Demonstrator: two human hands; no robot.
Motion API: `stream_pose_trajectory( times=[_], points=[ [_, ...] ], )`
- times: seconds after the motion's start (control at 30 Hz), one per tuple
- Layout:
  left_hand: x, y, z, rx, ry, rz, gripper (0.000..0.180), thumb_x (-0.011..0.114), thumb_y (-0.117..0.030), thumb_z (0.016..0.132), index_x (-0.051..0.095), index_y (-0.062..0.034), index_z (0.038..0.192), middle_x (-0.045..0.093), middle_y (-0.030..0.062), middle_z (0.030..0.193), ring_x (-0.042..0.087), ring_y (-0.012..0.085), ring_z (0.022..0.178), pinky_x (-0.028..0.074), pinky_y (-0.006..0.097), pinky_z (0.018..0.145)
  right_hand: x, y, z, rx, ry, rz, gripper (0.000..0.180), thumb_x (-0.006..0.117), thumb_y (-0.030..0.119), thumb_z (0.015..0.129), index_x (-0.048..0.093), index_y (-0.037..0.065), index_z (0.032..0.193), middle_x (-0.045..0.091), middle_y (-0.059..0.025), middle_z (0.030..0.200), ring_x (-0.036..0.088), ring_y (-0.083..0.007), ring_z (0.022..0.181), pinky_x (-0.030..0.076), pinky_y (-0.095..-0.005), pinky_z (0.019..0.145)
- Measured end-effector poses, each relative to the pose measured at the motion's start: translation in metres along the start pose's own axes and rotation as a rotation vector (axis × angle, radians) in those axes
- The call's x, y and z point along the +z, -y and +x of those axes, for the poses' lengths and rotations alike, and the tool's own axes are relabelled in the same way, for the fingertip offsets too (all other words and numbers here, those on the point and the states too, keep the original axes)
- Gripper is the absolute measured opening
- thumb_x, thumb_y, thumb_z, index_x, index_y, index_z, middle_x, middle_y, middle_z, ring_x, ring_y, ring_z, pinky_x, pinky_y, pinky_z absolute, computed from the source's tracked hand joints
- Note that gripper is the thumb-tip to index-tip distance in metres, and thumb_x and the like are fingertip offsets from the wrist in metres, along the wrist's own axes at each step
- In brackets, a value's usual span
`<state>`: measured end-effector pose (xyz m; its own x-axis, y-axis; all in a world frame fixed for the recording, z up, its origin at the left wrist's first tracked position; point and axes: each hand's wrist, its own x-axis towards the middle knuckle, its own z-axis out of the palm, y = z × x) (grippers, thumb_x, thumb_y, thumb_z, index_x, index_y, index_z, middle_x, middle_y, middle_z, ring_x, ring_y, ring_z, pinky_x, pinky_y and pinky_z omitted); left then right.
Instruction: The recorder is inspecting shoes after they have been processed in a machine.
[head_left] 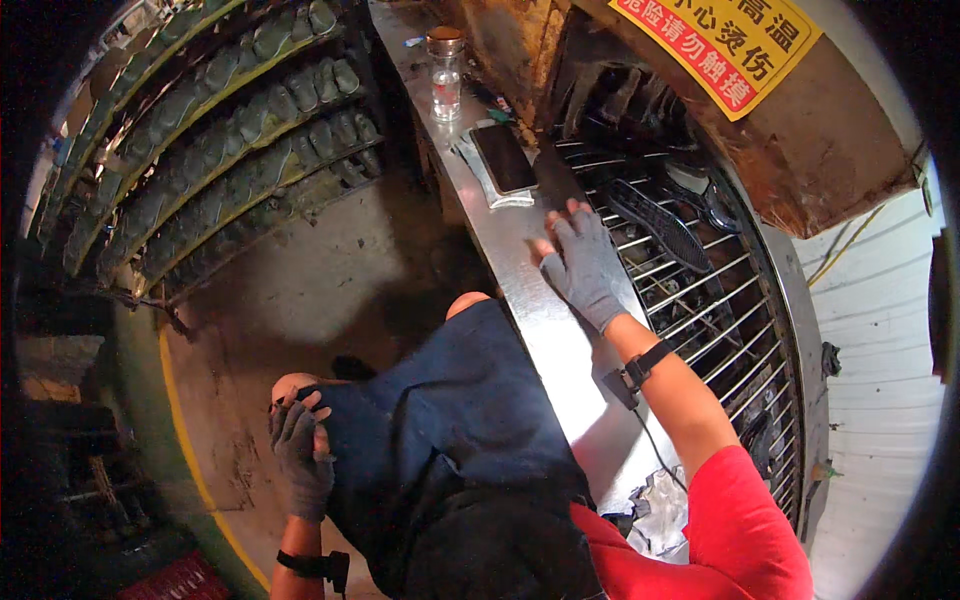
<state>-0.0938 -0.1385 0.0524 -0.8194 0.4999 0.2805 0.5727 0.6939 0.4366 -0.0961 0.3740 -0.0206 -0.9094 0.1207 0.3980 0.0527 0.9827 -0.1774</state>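
My right hand (580, 262), in a grey fingerless glove, lies on the bare metal ledge (545, 300) with its fingers apart and nothing in them. Just right of it a black shoe sole (660, 226) rests on the wire grate (700, 320). A second dark shoe part (712, 205) lies beside the sole, partly in shadow. My left hand (300, 450), gloved the same way, rests beside my knee, fingers loosely bent, a little apart and empty. Ahead of my right hand a dark phone (503, 158) sits on a folded pale cloth (512, 198).
A clear bottle with a brown lid (445, 80) stands farther along the ledge. Overhanging the grate is a rusty metal hood (830, 160) with a yellow and red sign (725, 50). Racks of dark shoes (270, 120) fill the far left. Crumpled pale material (660, 515) lies near my right elbow.
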Motion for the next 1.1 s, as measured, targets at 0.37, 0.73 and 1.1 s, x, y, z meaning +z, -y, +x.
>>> stream_pose_trajectory(
  times=[0.37, 0.73, 1.1],
  points=[
    [0.019, -0.017, 0.044, 0.013, 0.064, -0.012, 0.032, 0.053, -0.027, 0.101, 0.074, -0.0034, 0.104, 0.073, 0.0144, 0.125, 0.058, 0.0404, 0.134, 0.036, 0.054, 0.119, 0.016, -0.005, -0.023, 0.411, -0.309, 0.032, 0.068, 0.066, 0.042, 0.096, 0.056, -0.005, 0.145, 0.048, -0.0315, 0.155, 0.043, -0.0508, 0.144, 0.034, -0.0579, 0.120],
    [0.013, -0.004, 0.041, 0.129, -0.047, -0.003, 0.022, 0.057, -0.015, 0.097, 0.075, -0.0031, 0.101, 0.073, 0.0131, 0.122, 0.062, 0.0338, 0.125, 0.042, 0.049, 0.111, -0.023, 0.005, -0.092, 0.532, -0.211, -0.018, 0.066, 0.065, 0.044, 0.096, 0.061, -0.003, 0.142, 0.046, -0.0297, 0.159, 0.040, -0.0496, 0.148, 0.031, -0.0552, 0.123],
    [-0.017, 0.047, -0.024, -0.130, -0.286, -0.073, 0.028, 0.062, -0.014, 0.097, 0.073, -0.0035, 0.121, 0.070, 0.0138, 0.133, 0.056, 0.0373, 0.137, 0.037, 0.050, 0.121, -0.030, 0.106, -0.064, -0.107, 0.021, 0.373, 0.049, 0.064, 0.030, 0.097, 0.062, 0.005, 0.139, 0.063, -0.0216, 0.131, 0.059, -0.0433, 0.121, 0.047, -0.0519, 0.102]
  ],
)
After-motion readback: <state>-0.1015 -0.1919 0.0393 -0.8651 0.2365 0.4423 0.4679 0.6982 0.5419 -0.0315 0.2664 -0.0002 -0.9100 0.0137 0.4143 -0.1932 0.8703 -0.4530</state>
